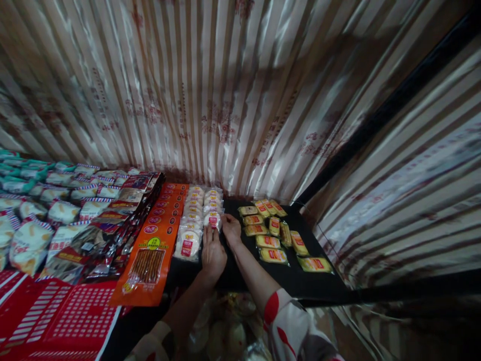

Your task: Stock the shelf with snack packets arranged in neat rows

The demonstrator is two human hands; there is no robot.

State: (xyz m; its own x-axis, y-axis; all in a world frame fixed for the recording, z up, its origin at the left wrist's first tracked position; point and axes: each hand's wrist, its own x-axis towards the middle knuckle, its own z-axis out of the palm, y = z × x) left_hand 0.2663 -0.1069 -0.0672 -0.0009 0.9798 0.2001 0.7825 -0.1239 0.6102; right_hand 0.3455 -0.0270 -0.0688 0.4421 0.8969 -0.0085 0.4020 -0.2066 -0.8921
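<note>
Two rows of clear packets of round white crackers (pixel 188 245) with red labels lie on the black shelf. My left hand (pixel 213 255) rests at the near end of the right row, its fingers stretched out flat against the front cracker packet (pixel 212 220). At that packet's right edge, my right hand (pixel 231 229) has its fingers curled in and closed on the edge. Just left of the cracker rows are overlapping orange bags of brown sticks (pixel 148 265). To the right of my right hand, small yellow wrapped cakes (pixel 268 241) lie loosely scattered.
Dark red and brown snack bags (pixel 116 215) and many white puffed bags (pixel 63 210) fill the left side. A red plastic basket (pixel 82 313) stands at the front left. Striped cloth (pixel 225 100) hangs behind, with a black post (pixel 376 115) on the right. Clear-bagged goods (pixel 229 336) sit below the shelf edge.
</note>
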